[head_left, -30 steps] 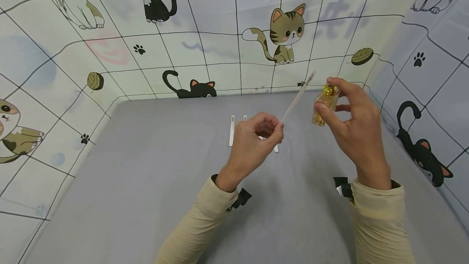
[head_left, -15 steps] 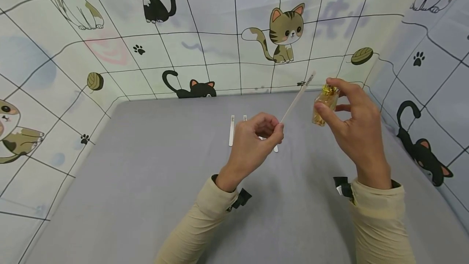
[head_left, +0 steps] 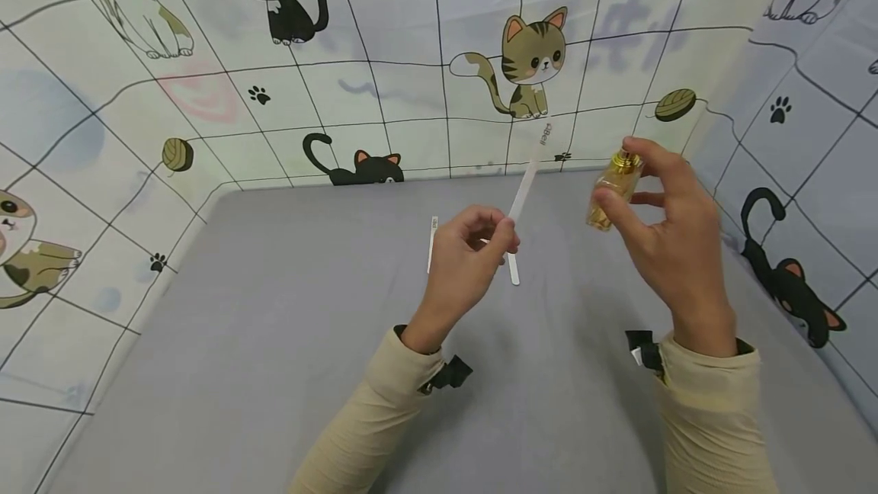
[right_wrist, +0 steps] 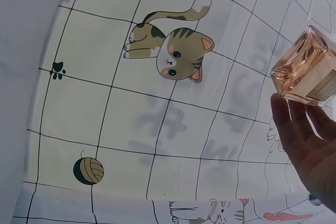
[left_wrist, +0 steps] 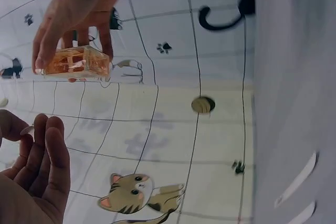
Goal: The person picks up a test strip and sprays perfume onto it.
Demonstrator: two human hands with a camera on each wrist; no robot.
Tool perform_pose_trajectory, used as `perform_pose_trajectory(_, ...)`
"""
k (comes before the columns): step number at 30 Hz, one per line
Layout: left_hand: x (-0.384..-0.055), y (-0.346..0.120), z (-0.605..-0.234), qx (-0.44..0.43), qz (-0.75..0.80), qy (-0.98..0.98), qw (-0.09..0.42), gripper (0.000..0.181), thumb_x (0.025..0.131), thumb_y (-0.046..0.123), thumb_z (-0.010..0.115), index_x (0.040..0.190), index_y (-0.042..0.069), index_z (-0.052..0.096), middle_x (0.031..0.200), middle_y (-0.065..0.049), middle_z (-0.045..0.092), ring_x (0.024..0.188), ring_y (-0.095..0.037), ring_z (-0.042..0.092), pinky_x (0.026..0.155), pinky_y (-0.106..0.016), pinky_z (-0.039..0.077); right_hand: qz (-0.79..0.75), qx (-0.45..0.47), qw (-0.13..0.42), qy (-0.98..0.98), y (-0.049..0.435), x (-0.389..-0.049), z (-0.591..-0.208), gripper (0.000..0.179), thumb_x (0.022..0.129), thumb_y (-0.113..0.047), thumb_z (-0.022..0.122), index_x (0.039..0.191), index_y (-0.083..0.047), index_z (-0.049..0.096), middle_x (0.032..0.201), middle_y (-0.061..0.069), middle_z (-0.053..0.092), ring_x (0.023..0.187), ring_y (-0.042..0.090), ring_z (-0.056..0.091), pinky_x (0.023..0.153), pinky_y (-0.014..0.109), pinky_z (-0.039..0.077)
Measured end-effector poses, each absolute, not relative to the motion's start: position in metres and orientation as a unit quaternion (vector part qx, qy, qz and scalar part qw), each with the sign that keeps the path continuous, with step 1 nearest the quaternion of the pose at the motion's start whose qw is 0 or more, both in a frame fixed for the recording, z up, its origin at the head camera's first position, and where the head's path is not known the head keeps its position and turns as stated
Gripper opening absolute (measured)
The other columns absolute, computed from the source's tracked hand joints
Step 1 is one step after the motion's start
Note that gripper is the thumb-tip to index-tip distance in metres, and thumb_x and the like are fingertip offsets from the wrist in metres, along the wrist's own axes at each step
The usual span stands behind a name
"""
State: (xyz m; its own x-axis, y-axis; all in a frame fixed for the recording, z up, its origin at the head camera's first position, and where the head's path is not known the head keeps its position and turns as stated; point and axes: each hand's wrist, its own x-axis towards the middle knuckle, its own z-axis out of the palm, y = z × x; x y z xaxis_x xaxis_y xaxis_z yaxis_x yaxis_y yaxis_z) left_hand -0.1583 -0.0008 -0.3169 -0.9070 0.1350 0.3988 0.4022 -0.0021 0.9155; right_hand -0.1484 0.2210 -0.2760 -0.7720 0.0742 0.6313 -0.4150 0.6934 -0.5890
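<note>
My left hand point(head_left: 465, 269) pinches a white paper test strip point(head_left: 526, 183) near its lower end, between thumb and fingers. The strip slants up, its printed end at the top. To its right, my right hand point(head_left: 675, 242) grips a small perfume bottle point(head_left: 613, 187) of clear glass with amber liquid and a gold neck. The index finger lies on the bottle's top and the thumb on its side. Bottle and strip stand apart. In the right wrist view the bottle point(right_wrist: 307, 69) shows its faceted base and a label. The left wrist view has the bottle point(left_wrist: 77, 61) from below.
More white strips lie on the grey tabletop point(head_left: 309, 311), partly hidden behind the left hand: one strip point(head_left: 433, 238) to its left, another strip point(head_left: 514, 271) to its right. Cat-printed cloth walls point(head_left: 405, 97) enclose the table at the back and sides.
The held strip has swung left and more upright, and its broad face now shows. My left hand has shifted slightly left. The bottle has tilted a little further to the right.
</note>
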Motion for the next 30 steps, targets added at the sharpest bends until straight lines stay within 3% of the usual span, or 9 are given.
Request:
perform_pose_trajectory(7, -0.168, 0.001, -0.317, -0.098, -0.752, -0.652, 0.022, 0.014, 0.100, 0.011, 0.063, 0.100, -0.002, 0.068, 0.080, 0.001, 0.058, 0.063, -0.013, 0.052, 0.054, -0.023, 0.043, 0.385, 0.089, 0.347, -0.850, 0.231, -0.149, -0.272, 0.061, 0.090, -0.012, 0.079, 0.146, -0.021, 0.056, 0.130, 0.013, 0.065, 0.110, -0.003, 0.051, 0.083, 0.002, 0.041)
perform_pose_trajectory(15, -0.181, 0.005, -0.322, -0.036, -0.800, -0.599, -0.022, 0.015, 0.100, 0.013, 0.066, 0.109, 0.000, 0.067, 0.081, -0.002, 0.059, 0.069, -0.012, 0.055, 0.065, -0.022, 0.051, 0.388, 0.073, 0.346, -0.851, 0.241, -0.150, -0.271, 0.060, 0.091, -0.017, 0.078, 0.146, -0.024, 0.055, 0.130, 0.012, 0.066, 0.109, -0.008, 0.050, 0.082, 0.002, 0.041)
perform_pose_trajectory(24, -0.197, 0.026, -0.333, 0.028, -0.850, -0.524, -0.043, 0.009, 0.098, 0.007, 0.069, 0.102, 0.000, 0.069, 0.081, -0.001, 0.062, 0.068, -0.010, 0.061, 0.068, -0.019, 0.053, 0.397, 0.040, 0.294, -0.869, 0.245, -0.157, -0.275, 0.061, 0.093, -0.026, 0.076, 0.149, -0.030, 0.051, 0.134, 0.007, 0.063, 0.118, 0.013, 0.057, 0.081, 0.003, 0.042)
perform_pose_trajectory(30, -0.198, 0.047, -0.350, 0.070, -0.865, -0.492, -0.059, 0.004, 0.097, 0.005, 0.068, 0.096, 0.003, 0.071, 0.082, 0.000, 0.064, 0.067, -0.009, 0.062, 0.068, -0.018, 0.053, 0.398, 0.032, 0.258, -0.880, 0.251, -0.166, -0.282, 0.062, 0.092, -0.028, 0.078, 0.149, -0.027, 0.051, 0.134, 0.012, 0.063, 0.123, 0.028, 0.059, 0.077, 0.000, 0.040)
